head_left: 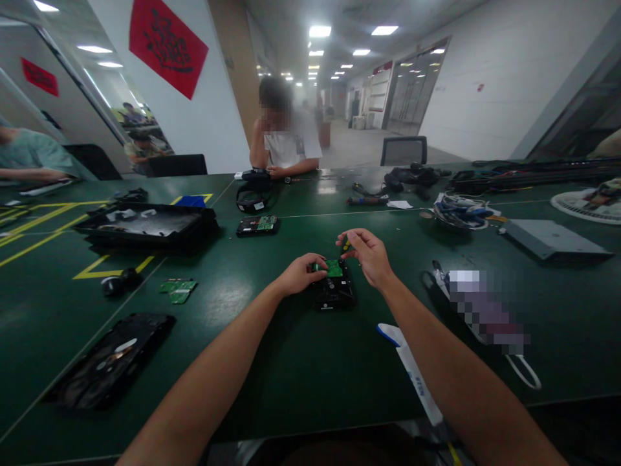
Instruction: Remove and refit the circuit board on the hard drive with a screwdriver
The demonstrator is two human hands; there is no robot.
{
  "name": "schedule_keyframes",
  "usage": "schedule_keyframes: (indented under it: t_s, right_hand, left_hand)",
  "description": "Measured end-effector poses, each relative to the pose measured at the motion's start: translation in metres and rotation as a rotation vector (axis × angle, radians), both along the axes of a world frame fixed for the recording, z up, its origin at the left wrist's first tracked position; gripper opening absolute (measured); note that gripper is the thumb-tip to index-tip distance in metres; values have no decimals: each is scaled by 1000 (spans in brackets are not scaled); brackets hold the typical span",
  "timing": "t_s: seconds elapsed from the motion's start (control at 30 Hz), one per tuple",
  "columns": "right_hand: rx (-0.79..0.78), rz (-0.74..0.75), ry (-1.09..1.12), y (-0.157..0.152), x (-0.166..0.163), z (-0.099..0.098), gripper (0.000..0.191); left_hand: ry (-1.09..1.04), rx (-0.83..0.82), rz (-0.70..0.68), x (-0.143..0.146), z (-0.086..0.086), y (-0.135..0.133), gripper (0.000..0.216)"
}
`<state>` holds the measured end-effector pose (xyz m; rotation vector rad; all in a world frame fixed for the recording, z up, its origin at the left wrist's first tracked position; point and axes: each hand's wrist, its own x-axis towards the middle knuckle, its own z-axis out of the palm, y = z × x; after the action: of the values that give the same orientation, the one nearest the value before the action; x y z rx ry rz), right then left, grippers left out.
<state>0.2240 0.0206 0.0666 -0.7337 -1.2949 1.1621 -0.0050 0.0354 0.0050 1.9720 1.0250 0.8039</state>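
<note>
A black hard drive with a green circuit board on its upper face lies flat on the table in front of me. My left hand grips the drive's left side, its fingertips resting on the edge of the board. Above the far right corner of the drive, my right hand pinches a small yellow and black screwdriver. The screwdriver points down at that corner; its tip is too small to make out. Left of my arms lie a loose green circuit board and a dark plastic casing.
Another hard drive and a black tray sit farther back on the green table. To the right are a grey metal box, a bundle of cables and a blurred-out pouch. A person sits opposite.
</note>
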Motion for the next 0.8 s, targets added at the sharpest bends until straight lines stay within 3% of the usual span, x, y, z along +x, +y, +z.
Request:
schedule_keyframes:
  t_s: [0.8]
  right_hand:
    - [-34, 46, 93, 1, 0, -2, 35]
  left_hand:
    - [14, 13, 15, 1, 2, -2, 21]
